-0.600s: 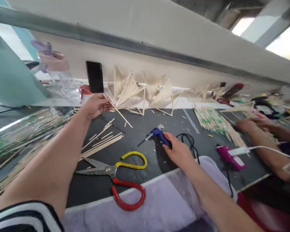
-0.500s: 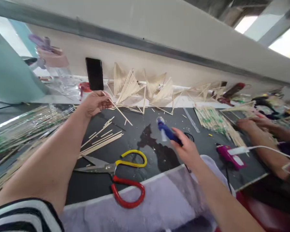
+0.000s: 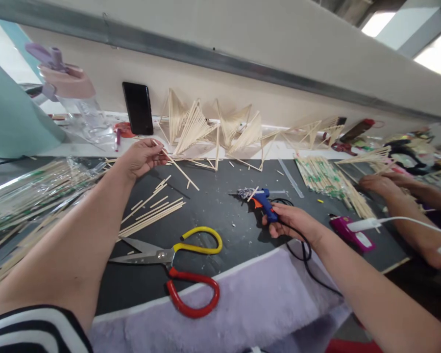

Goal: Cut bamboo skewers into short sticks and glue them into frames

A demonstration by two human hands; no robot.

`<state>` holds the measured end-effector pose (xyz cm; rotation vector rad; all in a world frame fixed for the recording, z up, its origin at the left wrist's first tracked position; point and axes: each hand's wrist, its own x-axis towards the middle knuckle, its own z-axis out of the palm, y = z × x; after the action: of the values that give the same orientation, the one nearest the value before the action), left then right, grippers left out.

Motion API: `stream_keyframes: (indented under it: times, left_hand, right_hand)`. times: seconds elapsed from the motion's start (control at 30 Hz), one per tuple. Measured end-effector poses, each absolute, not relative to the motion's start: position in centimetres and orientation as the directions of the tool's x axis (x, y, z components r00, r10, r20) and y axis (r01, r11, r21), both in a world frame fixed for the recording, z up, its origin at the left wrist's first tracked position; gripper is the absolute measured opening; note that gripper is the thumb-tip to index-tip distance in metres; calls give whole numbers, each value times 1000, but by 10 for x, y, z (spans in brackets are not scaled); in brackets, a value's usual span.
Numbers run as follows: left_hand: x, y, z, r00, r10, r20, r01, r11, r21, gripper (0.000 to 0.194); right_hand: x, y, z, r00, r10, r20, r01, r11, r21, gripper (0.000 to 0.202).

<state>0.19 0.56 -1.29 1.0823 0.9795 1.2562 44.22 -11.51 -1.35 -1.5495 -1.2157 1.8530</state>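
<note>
In the head view, the left hand [image 3: 145,157] pinches a thin wooden stick [image 3: 180,169] near one end, fingers nearly closed, above the tabletop [image 3: 220,264] close to its back edge. It looks light, stiff and easily snapped, so a gentle fingertip hold suits it. The right hand [image 3: 290,220] has its fingers curled round the handle of the blue glue gun [image 3: 267,206], midway between the front and back edges; likely heavier, it is best held there, away from the nozzle. Scissors [image 3: 159,256] lie open by the front edge.
</note>
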Motion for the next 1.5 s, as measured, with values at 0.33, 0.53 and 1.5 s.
stream_keyframes:
  times: [0.33,0.53,1.5]
  left_hand:
    - [22,4,-9,-5,1000,-31,-287,29,958,9]
    - [32,6,-10,-119,992,-27,-390,-22,920,10]
    - [52,10,-9,-137,987,-86,-373,29,927,9]
  right_hand:
    - [398,-117,54,-13,956,293,939,113,-326,28]
    - [327,-70,47,-161,901,403,895,305,-325,22]
    - [289,-5,18,-326,933,151,919,350,-180,20]
